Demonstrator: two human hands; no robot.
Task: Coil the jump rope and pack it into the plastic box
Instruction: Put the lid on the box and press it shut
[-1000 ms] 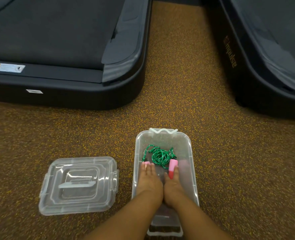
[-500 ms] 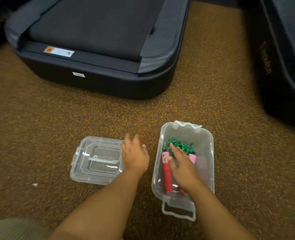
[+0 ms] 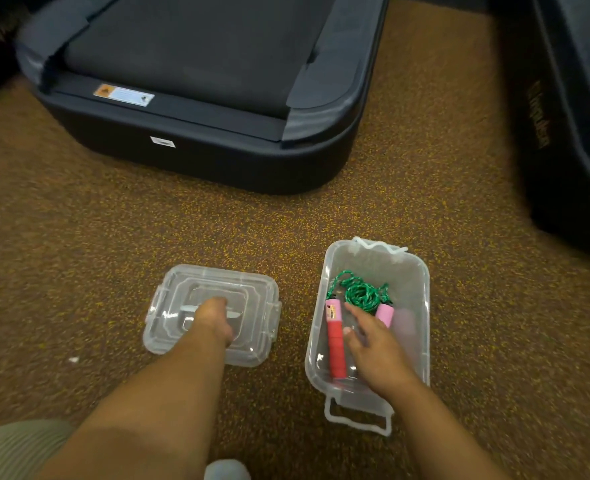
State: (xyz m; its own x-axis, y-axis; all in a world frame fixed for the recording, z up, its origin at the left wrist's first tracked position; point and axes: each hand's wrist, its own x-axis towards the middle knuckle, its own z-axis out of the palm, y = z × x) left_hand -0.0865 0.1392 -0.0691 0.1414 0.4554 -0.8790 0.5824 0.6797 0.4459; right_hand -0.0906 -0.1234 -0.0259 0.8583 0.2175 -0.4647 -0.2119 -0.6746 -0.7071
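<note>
The clear plastic box (image 3: 422,271) stands open on the floor at the lower right. Inside it lies the jump rope: a bundle of green cord (image 3: 359,294) at the far end, a red handle with a pink cap (image 3: 335,348) along the left wall and a second pink handle end (image 3: 384,313) beside my fingers. My right hand (image 3: 373,351) hovers in the box with straight, spread fingers, just over the handles. Left of the box lies the clear lid (image 3: 255,296). My left hand (image 3: 214,322) is on its middle, fingers curled down at the lid's raised handle.
A dark treadmill deck (image 3: 196,57) fills the floor behind the lid and box. Another dark machine (image 3: 570,140) runs along the right edge. The floor is brown speckled carpet (image 3: 79,237). A small white scrap (image 3: 73,359) lies left of the lid.
My left hand left the box and moved left onto the lid's handle. My right hand stayed in the box over the rope handles. The view swung to the left.
</note>
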